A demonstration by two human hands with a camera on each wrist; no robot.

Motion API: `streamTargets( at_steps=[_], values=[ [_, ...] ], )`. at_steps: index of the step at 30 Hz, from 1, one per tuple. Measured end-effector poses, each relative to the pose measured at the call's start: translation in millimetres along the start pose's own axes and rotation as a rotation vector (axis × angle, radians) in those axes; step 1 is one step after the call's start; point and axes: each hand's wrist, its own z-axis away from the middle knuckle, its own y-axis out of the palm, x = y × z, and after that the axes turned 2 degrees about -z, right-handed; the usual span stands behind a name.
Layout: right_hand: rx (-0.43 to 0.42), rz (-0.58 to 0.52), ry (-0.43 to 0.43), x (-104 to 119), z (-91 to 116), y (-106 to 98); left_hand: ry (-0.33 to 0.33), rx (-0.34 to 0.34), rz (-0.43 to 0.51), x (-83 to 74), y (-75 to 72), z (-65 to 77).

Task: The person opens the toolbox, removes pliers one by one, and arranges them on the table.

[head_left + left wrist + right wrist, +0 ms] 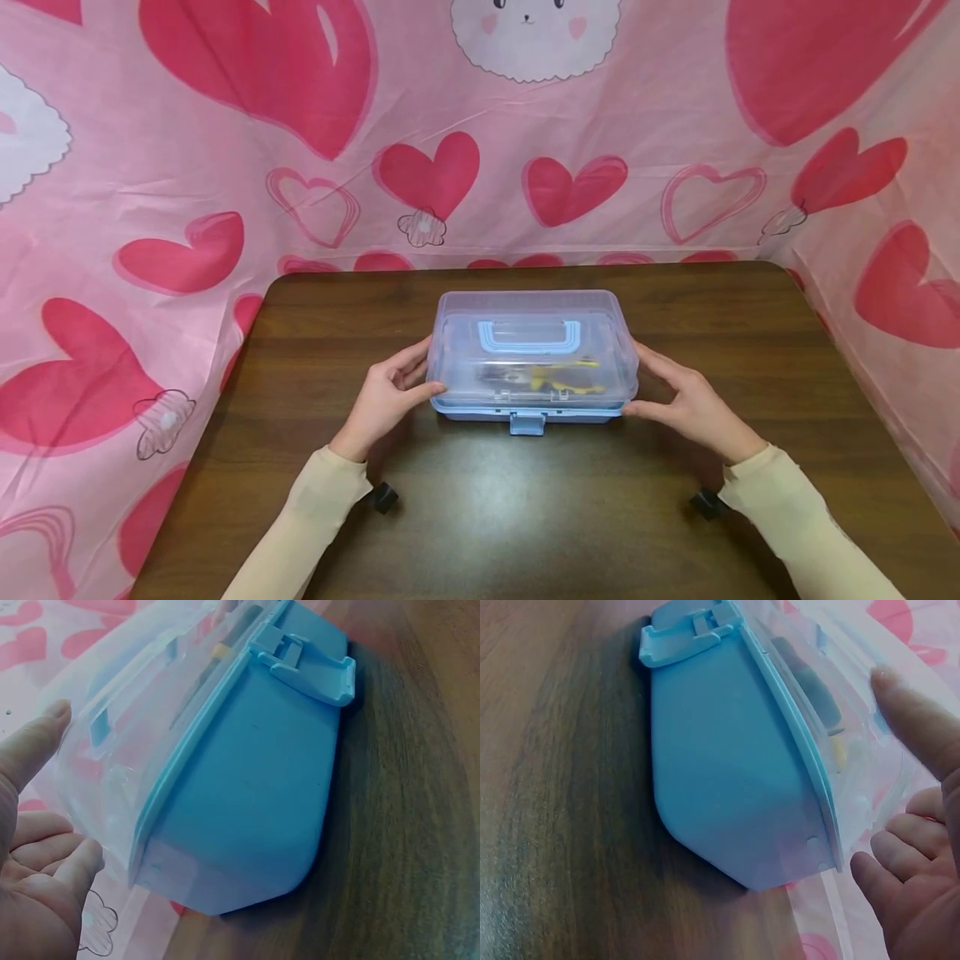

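A plastic toolbox with a blue base (pixel 247 765) and a clear lid (pixel 457 358) sits on the table. Its lid is down over the base, while the front latch (pixel 527 424) hangs loose, flipped outward. On top lies a light blue carrying handle (pixel 528 344). Through the lid shows a tool with yellow handles (pixel 570 377). My left hand (pixel 386 404) is at the lid's left end, thumb by the front corner and fingers along the side. Mirroring it, my right hand (pixel 686 404) is at the right end, thumb near the front rim. Both hands' fingers are extended or loosely bent.
The dark wooden table (pixel 487 517) spreads around the box. Behind it and on both sides hangs a pink cloth (pixel 495 108) with hearts. A small black block shows beside the left cuff (pixel 384 498) and another beside the right cuff (pixel 707 503).
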Motion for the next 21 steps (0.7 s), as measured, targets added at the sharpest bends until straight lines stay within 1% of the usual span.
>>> streamTargets(
  at_steps=[3,5,8,13,18,21],
  values=[
    [-0.016,-0.012,-0.032,-2,-2,-1,0.007,-0.006,-0.003,-2.7,-0.1,-0.1],
    [-0.042,-0.017,-0.057,-2,-4,-1,0.017,-0.007,0.001,-4.3,0.0,-0.7],
    [-0.069,-0.019,-0.058,0,-6,-3,0.031,-0.012,0.008,-8.0,-0.6,-2.0],
    [-0.085,-0.053,0.009,5,-8,-7,0.044,-0.008,0.013,-13.9,-3.3,-4.2],
    [-0.092,-0.094,0.097,11,-12,-9,0.039,0.021,0.024,-17.4,-6.5,-6.3],
    [-0.103,-0.100,0.148,14,-14,-9,0.033,0.037,0.035,-19.1,-8.5,-8.0]
  ],
)
